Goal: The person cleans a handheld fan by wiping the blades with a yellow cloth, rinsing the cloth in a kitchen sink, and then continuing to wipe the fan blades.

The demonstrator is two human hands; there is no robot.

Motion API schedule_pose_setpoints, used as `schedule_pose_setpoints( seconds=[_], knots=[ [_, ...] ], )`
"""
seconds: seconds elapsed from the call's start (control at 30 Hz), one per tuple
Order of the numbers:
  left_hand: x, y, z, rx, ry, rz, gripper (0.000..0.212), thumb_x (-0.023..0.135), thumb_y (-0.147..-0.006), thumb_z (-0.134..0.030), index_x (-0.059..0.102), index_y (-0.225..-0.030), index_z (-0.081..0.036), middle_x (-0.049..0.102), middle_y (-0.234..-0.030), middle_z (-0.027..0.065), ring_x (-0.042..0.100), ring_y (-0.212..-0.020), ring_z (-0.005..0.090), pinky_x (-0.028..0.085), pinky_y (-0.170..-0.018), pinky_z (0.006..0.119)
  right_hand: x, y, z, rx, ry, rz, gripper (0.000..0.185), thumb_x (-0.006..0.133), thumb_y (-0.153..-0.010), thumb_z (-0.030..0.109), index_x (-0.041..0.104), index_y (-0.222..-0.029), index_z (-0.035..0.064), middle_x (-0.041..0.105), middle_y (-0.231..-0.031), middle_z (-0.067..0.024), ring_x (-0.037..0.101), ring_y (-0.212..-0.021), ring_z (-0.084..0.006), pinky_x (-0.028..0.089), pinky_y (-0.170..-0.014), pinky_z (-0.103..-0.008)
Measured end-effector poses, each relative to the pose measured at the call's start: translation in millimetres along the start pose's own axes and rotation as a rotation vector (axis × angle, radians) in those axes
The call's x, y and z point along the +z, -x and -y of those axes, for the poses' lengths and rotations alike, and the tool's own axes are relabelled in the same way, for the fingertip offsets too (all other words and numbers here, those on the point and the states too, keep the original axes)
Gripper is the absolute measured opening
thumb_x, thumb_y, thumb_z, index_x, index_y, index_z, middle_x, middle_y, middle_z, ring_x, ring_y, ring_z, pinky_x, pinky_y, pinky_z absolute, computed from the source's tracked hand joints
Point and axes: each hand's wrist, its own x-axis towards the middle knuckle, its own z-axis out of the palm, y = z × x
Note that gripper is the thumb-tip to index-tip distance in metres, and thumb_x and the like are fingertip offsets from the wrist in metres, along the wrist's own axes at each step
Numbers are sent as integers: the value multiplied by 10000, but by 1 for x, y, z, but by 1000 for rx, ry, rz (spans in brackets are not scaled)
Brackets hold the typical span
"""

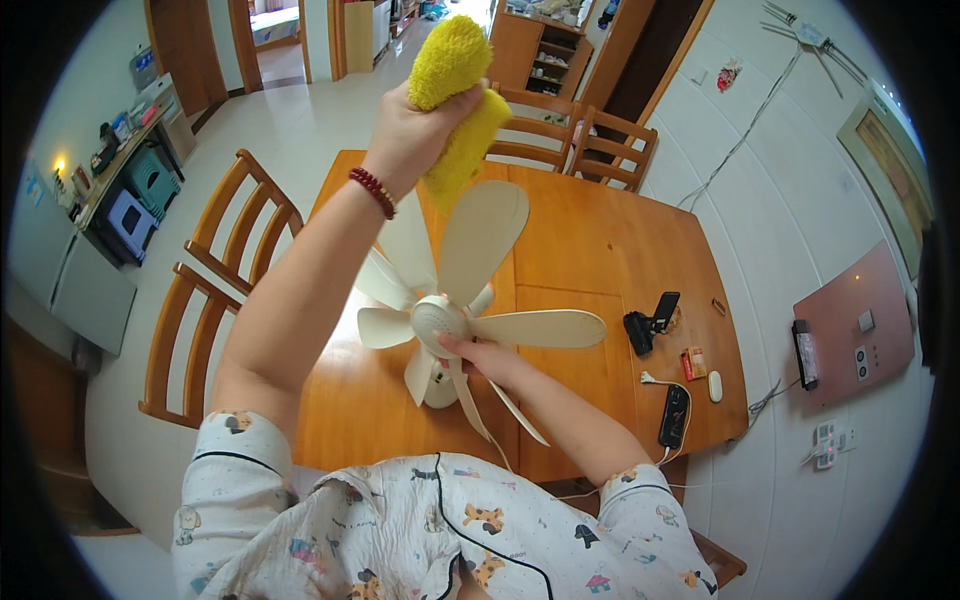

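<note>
My left hand (420, 135), with a beaded bracelet at the wrist, is raised beyond the fan and grips a fluffy yellow cleaning cloth (450, 64). The cloth bunches above the fist, and its lower end hangs close to the upper blades. A white electric fan (437, 319) with several bare petal-shaped blades stands on the wooden table (570, 247). My right hand (491, 362) holds it near the hub, thumb on the hub's lower side and the other fingers partly hidden behind. Below the hub, the fan's base (441, 390) shows between the blades.
A phone on a black stand (645, 326), a small red box (693, 364), a white oval object (715, 386) and a black power strip (673, 416) lie at the table's right. Wooden chairs (244, 217) flank its left; others (611, 150) stand at the far end.
</note>
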Motion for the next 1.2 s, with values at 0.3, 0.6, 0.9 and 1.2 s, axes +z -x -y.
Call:
schedule_pose_setpoints(
  seconds=[0.3, 0.6, 0.9, 1.2],
  knots=[
    [43, 25, -5, 610, -1701, 1176, 147, 619, -625, -213, 611, -741, -122, 600, -678, 33, 580, -698, 205, 397, -694, 314, 2, -2, 6, -173, 125, 25, 316, 589, -799, 339, 543, -897, 42, 504, -675, 4, 473, -580, -70, 378, -500, -215],
    [44, 29, -3, 701, -1747, 1307, 81, 570, -675, -174, 607, -702, -107, 600, -604, 44, 606, -607, 219, 457, -529, 339, -9, -3, -8, -159, 148, -30, 379, 609, -784, 365, 548, -945, 26, 532, -738, -11, 491, -622, -76, 413, -547, -223],
    [38, 10, 0, 713, -1577, 645, 157, 627, -615, -170, 556, -717, -74, 580, -607, 77, 596, -616, 248, 465, -547, 356, -10, 4, 28, -108, 119, -102, 479, 640, -770, 371, 510, -1080, 29, 555, -851, -33, 533, -730, -104, 441, -630, -243],
    [40, -9, 14, 505, -1095, -1, 259, 633, -704, -293, 592, -765, -44, 611, -683, 140, 606, -644, 295, 488, -596, 353, -5, -2, 33, -46, 129, -14, 553, 631, -773, 393, 444, -1174, 62, 545, -958, -55, 553, -804, -131, 457, -698, -275]
  ],
)
